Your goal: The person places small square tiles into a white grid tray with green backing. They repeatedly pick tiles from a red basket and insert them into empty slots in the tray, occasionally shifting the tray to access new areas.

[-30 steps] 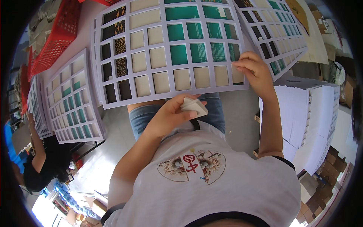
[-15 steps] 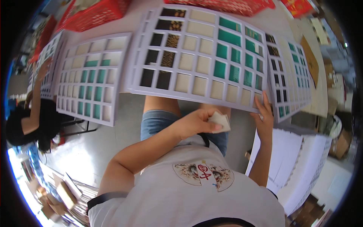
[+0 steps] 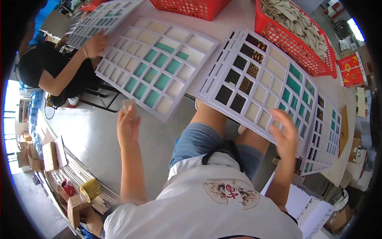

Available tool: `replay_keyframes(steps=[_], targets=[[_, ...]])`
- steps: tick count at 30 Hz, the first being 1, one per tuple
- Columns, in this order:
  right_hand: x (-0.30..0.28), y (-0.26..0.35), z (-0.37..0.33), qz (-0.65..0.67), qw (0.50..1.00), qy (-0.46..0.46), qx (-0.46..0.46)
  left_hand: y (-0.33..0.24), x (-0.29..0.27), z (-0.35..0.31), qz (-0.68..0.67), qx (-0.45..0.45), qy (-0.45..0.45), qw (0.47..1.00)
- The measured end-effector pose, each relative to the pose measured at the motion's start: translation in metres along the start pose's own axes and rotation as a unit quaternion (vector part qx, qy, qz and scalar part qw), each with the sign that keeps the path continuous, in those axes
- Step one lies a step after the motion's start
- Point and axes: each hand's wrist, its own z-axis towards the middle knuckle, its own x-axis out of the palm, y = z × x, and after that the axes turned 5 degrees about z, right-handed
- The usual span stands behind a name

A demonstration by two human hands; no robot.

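My left hand [image 3: 129, 121] is raised left of my legs, its fingers pinched on a small beige tile piece [image 3: 128, 104], just off the near corner of a white grid board [image 3: 197, 71]. That board has green, cream and white squares. A second white grid board [image 3: 207, 93] lies over my lap at the table's edge, with black, brown-patterned, cream and green squares. My right hand [image 3: 285, 135] is at its near edge, fingers apart and slightly blurred, holding nothing. Whether it touches the board I cannot tell.
Beyond the boards stands a red basket [image 3: 292, 53] heaped with beige pieces, with another red basket [image 3: 191, 8] to its left. A further grid board [image 3: 305, 169] lies at the right. At the far left, a co-worker's hand [image 3: 95, 44] is beside another board. Cardboard boxes [image 3: 49, 155] stand lower left.
My left hand has swung left from my lap with the beige piece. My right hand has lifted and curled near the board's edge. The view has turned left.
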Motion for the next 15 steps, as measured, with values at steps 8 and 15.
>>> replay_keyframes(steps=[8,15], targets=[[0.214,0.029,0.065,0.113,0.962,0.204,0.138,-0.015,0.030,-0.007,-0.071,-0.073,0.138,0.985],[0.246,0.031,0.066,0.088,0.990,0.039,0.107,-0.010,0.024,-0.014,-0.051,-0.083,0.187,0.978]])
